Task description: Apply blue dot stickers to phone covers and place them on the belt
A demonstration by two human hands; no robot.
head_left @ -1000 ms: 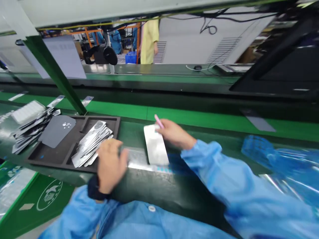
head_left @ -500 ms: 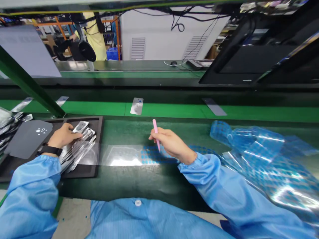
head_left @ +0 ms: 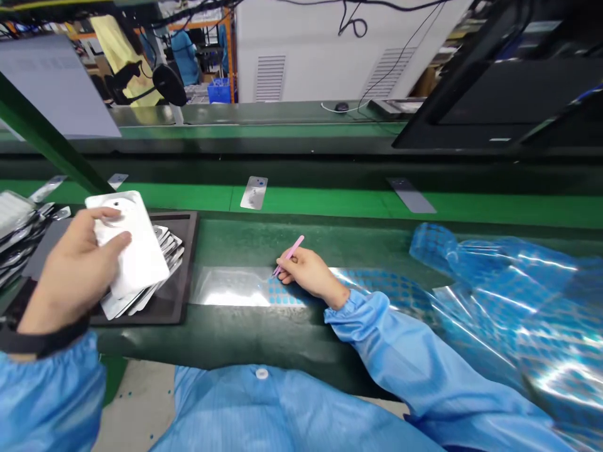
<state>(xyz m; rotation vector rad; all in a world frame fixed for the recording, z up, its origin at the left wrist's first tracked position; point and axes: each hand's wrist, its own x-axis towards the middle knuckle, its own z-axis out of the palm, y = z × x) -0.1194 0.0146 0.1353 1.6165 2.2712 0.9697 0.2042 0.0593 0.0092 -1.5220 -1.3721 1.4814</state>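
Observation:
My left hand [head_left: 82, 263] is closed on a white phone back panel [head_left: 139, 254], lifted above the dark tray [head_left: 188, 270]. Its thumb and fingers grip the panel's left side. Several more silvery panels [head_left: 170, 242] lie in a loose pile in the tray. Pink tweezers [head_left: 296, 246] are pinched in my right hand [head_left: 308, 273]. Their tips point down at the left end of the blue dots on a clear strip of stickers [head_left: 286, 295]. Whether the tips hold a dot is too small to tell.
Bunched clear film with blue dots [head_left: 513, 282] covers the right of the bench. Along the green belt [head_left: 325, 207] lie a silvery panel [head_left: 254, 193] and a grey one [head_left: 411, 195]. A green post [head_left: 51, 135] slants behind the tray. Stacked panels [head_left: 19, 232] stand far left.
My left hand has taken a panel from the pile and raised it toward me. The right hand has shifted slightly left, and the tweezers now lean with their tips on the left.

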